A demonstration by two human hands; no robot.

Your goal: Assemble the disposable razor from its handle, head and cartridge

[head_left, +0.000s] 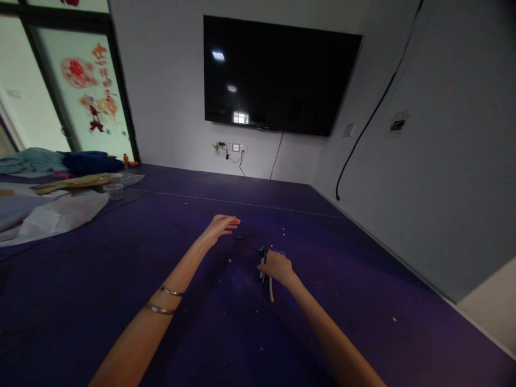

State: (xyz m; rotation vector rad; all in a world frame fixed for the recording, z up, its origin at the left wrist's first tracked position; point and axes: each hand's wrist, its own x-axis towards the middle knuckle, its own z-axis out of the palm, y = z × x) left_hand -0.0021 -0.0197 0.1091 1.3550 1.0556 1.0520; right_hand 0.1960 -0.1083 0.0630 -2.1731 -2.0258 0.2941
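Observation:
Over the purple surface (346,322), my left hand (220,226) is held open, its fingers stretched out and nothing in them. Just right of its fingertips lies a small dark stick-like piece (239,237). My right hand (279,266) is closed around a plier-like hand tool (271,290) with a dark head and pale handles. The tool's head points away from me, and the palm hides part of it. Some small clear thing (281,252) shows beyond the right knuckles, too blurred to name. Tiny white scraps (283,231) are scattered about both hands.
Clear plastic sheeting (68,212) and folded cloths (91,161) lie at the far left. A wall-mounted television (278,75) hangs above sockets (235,147) with cords. Along the right wall dangles a black cable (371,115). A decorated glass door (84,91) stands back left.

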